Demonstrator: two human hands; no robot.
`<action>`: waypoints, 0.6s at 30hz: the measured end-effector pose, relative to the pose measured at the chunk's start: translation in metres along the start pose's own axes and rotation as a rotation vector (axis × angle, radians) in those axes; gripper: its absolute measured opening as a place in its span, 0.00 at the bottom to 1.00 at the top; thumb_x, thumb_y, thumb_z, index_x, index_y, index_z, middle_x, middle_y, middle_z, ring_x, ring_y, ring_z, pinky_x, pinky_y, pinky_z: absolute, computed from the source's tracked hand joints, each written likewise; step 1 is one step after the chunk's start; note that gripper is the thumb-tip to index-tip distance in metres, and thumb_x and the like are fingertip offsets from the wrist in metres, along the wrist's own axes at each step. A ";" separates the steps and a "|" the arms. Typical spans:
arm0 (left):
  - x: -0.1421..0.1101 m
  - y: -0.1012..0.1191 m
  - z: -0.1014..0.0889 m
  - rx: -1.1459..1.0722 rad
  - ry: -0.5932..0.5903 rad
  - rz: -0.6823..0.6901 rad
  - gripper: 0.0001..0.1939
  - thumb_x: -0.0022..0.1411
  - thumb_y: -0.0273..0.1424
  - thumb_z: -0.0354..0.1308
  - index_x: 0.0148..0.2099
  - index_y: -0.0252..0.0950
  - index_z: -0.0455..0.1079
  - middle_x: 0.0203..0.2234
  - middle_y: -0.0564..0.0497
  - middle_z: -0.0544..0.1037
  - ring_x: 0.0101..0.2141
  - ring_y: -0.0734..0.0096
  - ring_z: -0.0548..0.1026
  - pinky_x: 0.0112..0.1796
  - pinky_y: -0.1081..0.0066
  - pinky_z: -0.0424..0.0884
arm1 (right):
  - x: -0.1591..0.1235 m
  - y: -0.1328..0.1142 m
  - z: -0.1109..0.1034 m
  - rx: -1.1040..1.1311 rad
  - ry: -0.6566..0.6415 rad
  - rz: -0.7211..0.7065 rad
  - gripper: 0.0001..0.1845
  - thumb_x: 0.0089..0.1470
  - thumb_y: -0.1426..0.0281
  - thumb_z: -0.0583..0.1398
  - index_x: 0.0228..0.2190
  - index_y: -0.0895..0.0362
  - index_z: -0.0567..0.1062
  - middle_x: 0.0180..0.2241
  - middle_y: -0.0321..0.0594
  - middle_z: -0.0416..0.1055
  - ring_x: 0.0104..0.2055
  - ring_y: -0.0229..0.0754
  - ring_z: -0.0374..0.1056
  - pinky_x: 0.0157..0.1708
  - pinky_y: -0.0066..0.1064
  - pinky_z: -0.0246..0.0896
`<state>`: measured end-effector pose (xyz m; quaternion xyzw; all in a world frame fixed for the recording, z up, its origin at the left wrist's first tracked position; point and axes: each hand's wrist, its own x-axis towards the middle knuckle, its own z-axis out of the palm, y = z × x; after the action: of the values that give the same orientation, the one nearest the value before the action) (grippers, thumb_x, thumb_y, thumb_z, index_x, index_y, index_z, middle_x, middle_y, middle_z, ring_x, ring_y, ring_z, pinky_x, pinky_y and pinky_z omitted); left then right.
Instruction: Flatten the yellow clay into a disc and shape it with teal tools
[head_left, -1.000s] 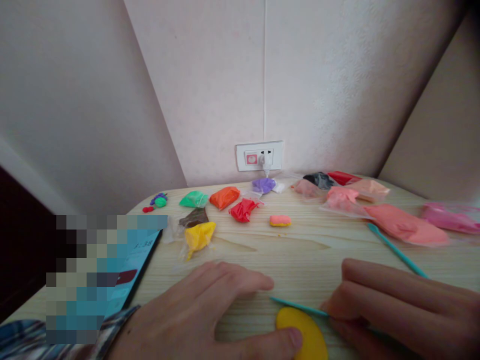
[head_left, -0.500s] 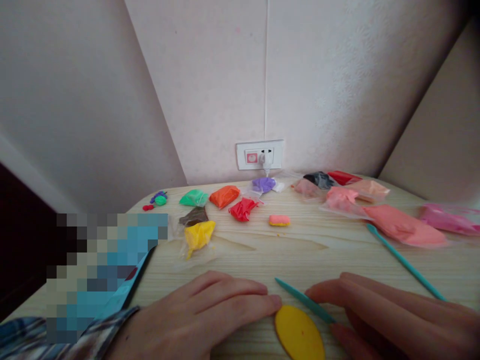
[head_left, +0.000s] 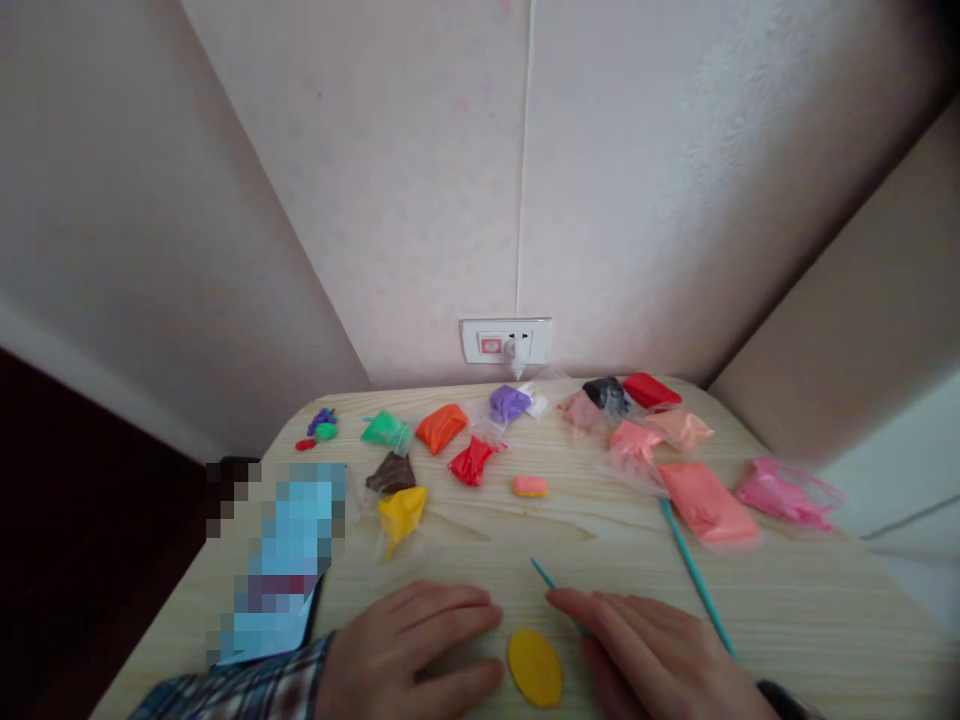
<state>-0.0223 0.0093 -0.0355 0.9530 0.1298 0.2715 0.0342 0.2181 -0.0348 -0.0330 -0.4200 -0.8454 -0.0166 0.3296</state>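
On the bench (head_left: 817, 610), the right hand (head_left: 645, 640) is grasping a thin teal tool (head_left: 541, 572); the left hand (head_left: 412, 645), released, lies just beside a yellow oval (head_left: 535, 668).

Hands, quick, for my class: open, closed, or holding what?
Left hand: open, holding nothing, beside the yellow disc.
Right hand: closed, holding a teal tool.

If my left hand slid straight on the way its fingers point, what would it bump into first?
Probably the flat yellow oval, just beyond the left hand's thumb. Depth is unclear, though: if raised, it might pass over and meet the right hand.
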 end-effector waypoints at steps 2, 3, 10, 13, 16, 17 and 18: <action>-0.003 0.002 -0.002 -0.065 0.055 -0.082 0.17 0.67 0.26 0.39 0.42 0.35 0.70 0.41 0.46 0.77 0.45 0.65 0.72 0.41 0.68 0.71 | 0.002 -0.001 -0.005 0.064 -0.013 0.030 0.15 0.56 0.79 0.45 0.39 0.60 0.67 0.25 0.37 0.75 0.25 0.34 0.72 0.27 0.20 0.67; -0.004 0.003 -0.005 -0.101 -0.019 -0.090 0.16 0.65 0.24 0.40 0.44 0.33 0.69 0.41 0.44 0.76 0.46 0.64 0.71 0.42 0.68 0.71 | 0.002 -0.001 -0.007 0.091 -0.015 0.030 0.15 0.55 0.80 0.45 0.39 0.59 0.67 0.25 0.37 0.75 0.24 0.34 0.72 0.26 0.21 0.67; 0.005 0.005 -0.019 -0.151 -0.185 -0.207 0.13 0.63 0.21 0.45 0.47 0.30 0.66 0.42 0.41 0.75 0.47 0.62 0.71 0.42 0.64 0.71 | 0.000 -0.005 -0.013 0.262 -0.090 0.159 0.13 0.54 0.79 0.48 0.39 0.60 0.69 0.26 0.40 0.74 0.27 0.37 0.72 0.27 0.26 0.69; 0.005 0.005 -0.018 -0.180 -0.204 -0.210 0.13 0.62 0.21 0.45 0.48 0.30 0.66 0.42 0.41 0.75 0.46 0.61 0.70 0.41 0.63 0.71 | 0.001 -0.007 -0.013 0.286 -0.082 0.196 0.13 0.54 0.79 0.48 0.40 0.60 0.69 0.26 0.40 0.74 0.26 0.38 0.72 0.27 0.27 0.69; 0.003 0.005 -0.017 -0.187 -0.179 -0.231 0.13 0.63 0.21 0.45 0.47 0.30 0.65 0.41 0.41 0.75 0.46 0.62 0.70 0.42 0.64 0.70 | 0.001 -0.007 -0.012 0.285 -0.071 0.225 0.14 0.54 0.79 0.48 0.40 0.59 0.67 0.27 0.40 0.75 0.27 0.37 0.72 0.28 0.26 0.69; 0.002 0.005 -0.016 -0.189 -0.170 -0.239 0.13 0.62 0.21 0.45 0.47 0.30 0.65 0.41 0.41 0.75 0.46 0.62 0.70 0.42 0.64 0.70 | 0.001 -0.007 -0.012 0.281 -0.071 0.235 0.13 0.54 0.79 0.48 0.41 0.59 0.66 0.28 0.40 0.75 0.28 0.37 0.72 0.28 0.26 0.69; 0.001 0.005 -0.016 -0.191 -0.163 -0.243 0.13 0.62 0.20 0.45 0.48 0.30 0.65 0.41 0.41 0.75 0.46 0.62 0.70 0.42 0.64 0.70 | 0.000 -0.006 -0.011 0.277 -0.073 0.245 0.13 0.54 0.78 0.48 0.41 0.58 0.66 0.28 0.40 0.75 0.28 0.37 0.72 0.28 0.25 0.69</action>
<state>-0.0287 0.0047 -0.0203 0.9416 0.2147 0.1984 0.1674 0.2197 -0.0420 -0.0229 -0.4708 -0.7936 0.1553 0.3527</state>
